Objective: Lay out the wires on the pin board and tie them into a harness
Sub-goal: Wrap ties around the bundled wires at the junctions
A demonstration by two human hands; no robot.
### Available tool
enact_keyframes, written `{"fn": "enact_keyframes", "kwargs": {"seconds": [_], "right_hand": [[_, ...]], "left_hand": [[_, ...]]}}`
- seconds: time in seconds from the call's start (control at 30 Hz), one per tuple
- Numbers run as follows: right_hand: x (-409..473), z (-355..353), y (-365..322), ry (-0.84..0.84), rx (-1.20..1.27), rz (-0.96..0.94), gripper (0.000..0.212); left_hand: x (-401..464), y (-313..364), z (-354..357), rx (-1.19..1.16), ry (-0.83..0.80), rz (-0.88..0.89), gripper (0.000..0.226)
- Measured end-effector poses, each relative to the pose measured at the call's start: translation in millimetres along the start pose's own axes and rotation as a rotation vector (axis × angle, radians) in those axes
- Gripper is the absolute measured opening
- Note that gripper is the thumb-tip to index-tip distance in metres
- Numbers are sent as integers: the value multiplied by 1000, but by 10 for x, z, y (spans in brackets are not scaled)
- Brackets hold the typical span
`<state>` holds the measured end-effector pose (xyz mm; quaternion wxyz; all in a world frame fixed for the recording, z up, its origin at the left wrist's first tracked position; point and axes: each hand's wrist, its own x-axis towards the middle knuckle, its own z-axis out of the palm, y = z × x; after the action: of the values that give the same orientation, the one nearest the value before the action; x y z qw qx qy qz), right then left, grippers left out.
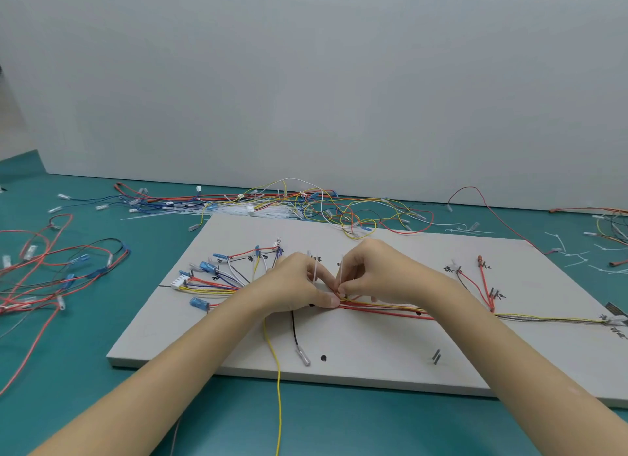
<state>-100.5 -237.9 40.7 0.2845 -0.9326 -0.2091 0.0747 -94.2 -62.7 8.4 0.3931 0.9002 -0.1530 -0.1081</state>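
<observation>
Forearms enter from bottom edge, elbows cut off. Left hand [299, 285] and right hand [370, 272] meet mid pin board [373, 353], both pinching a white cable tie [341, 274] at the wire bundle [384, 308]; fingertips overlap, exact grip hard to read. Bundle runs along board, middle hidden under hands, fanning left to blue terminals [207, 268] and a white connector [179, 282]. Yellow wire [278, 387] trails off board, leaving frame at bottom. Loose wire pile [306, 205] behind board tangled, individual pieces indistinct. Board's right corner cropped.
</observation>
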Motion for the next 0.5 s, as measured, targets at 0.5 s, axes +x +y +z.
{"fn": "enact_keyframes", "kwargs": {"seconds": [0.5], "right_hand": [[60, -30, -18, -35, -215, 19, 9]], "left_hand": [[-4, 2, 0, -1, -4, -2, 14]]}}
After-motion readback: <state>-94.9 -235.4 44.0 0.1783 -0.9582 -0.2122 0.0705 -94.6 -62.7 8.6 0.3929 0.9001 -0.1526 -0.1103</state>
